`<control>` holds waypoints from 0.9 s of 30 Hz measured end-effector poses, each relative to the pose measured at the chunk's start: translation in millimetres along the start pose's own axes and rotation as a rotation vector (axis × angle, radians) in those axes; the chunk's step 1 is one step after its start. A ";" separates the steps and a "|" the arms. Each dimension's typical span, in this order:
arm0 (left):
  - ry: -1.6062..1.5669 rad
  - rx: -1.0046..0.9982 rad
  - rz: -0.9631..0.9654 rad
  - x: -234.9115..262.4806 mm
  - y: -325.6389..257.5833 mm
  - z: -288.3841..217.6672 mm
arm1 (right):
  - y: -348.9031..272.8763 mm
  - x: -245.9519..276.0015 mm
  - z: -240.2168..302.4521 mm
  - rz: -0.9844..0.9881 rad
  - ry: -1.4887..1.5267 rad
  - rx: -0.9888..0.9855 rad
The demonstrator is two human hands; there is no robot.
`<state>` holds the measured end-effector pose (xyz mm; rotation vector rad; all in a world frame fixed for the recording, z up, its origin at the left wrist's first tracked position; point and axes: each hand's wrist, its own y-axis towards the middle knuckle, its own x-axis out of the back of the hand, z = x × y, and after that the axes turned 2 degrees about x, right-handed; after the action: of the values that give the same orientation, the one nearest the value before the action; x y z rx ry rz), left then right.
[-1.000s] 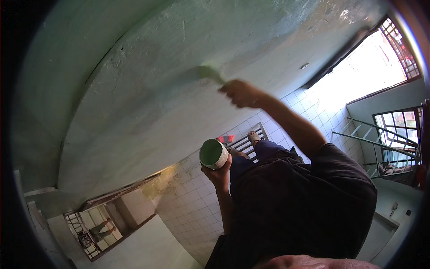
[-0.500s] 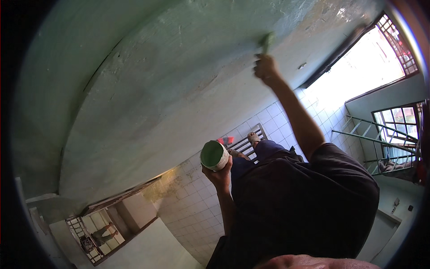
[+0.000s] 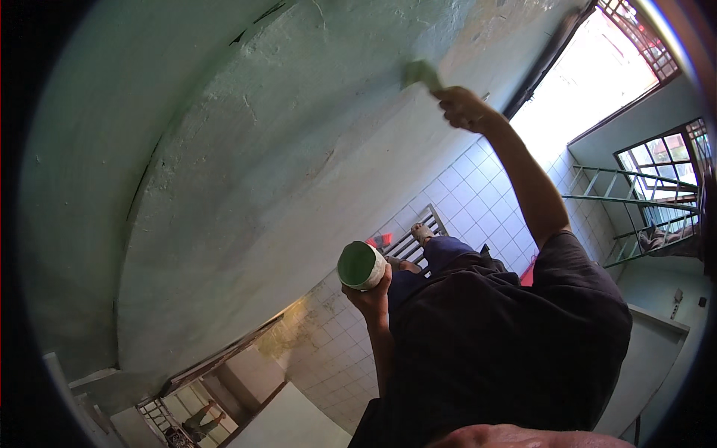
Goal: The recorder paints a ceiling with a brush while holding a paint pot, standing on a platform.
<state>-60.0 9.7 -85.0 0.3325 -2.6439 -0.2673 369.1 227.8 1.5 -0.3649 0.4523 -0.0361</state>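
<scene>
My right hand is raised, its fingers closed round the handle of a paintbrush. The brush's head is green with paint, blurred by motion, and lies at the wall, though I cannot tell how firmly it touches. Patchy pale green paint covers this wall, with rough and cracked spots. Lower down, my left hand grips a white paint pot from below and the side. Its open mouth tilts toward me, showing green paint inside.
Under my feet is a slatted platform above the white tiled floor. A red thing lies beside it. A green metal ladder frame stands at the right, by a window and a bright doorway. Another doorway is at the lower left.
My right hand has turned, and the brush head now points left along the wall instead of up. The pot has stayed nearly in place, while the whole view has shifted slightly.
</scene>
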 end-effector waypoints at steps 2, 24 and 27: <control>-0.104 0.044 0.010 -0.7 -0.8 -0.6 | 4.4 35.3 13.8 -0.300 0.156 0.057; -0.090 -0.026 0.065 -16.8 20.9 5.1 | 6.3 -10.4 -33.0 -0.036 0.062 -0.029; -0.117 0.032 0.019 -9.3 10.9 9.2 | 2.9 19.6 -14.8 -0.413 0.178 0.154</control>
<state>-58.3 23.9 -94.3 0.3113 -2.7672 -0.2450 380.1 223.2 -20.1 -0.2994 0.5400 -0.5050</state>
